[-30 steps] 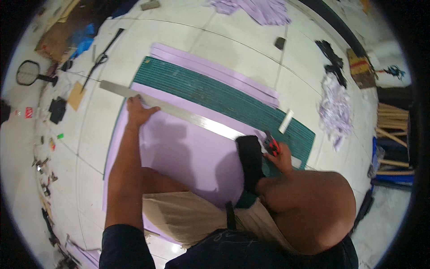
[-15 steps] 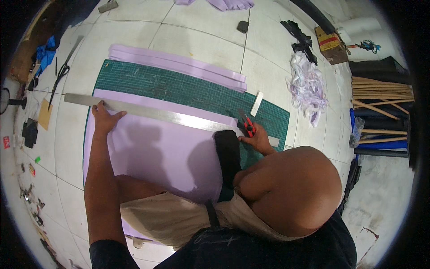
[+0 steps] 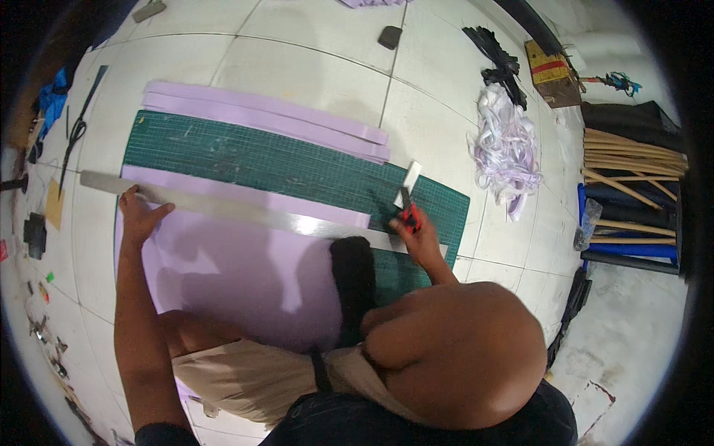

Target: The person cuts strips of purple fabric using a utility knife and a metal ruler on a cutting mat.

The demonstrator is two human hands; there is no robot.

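Observation:
A long metal ruler (image 3: 260, 213) lies across a lavender fabric sheet (image 3: 245, 275) and a green cutting mat (image 3: 245, 156). My left hand (image 3: 145, 217) is open, its fingers and thumb spread over the ruler near its left end. In my right hand (image 3: 424, 241) is a red and black utility knife (image 3: 409, 214), the fingers closed round it. The knife is over the mat, right of the fabric's far corner and just beyond the ruler. A narrow white piece (image 3: 408, 182) lies beside its tip. My black-socked foot (image 3: 352, 279) rests against the ruler's near edge.
Folded lavender strips (image 3: 268, 119) lie along the mat's far edge. Long black scissors (image 3: 76, 134) are at the left. A white and lilac strip pile (image 3: 506, 152), black strips (image 3: 498, 59) and a rack of wooden sticks (image 3: 632, 160) stand rightward. My bent knee (image 3: 476, 349) fills the lower right.
My right hand has moved the knife rightward, away from the fabric's corner. My left hand stays on the ruler. The whole view has shifted, so the mat appears farther left and lower.

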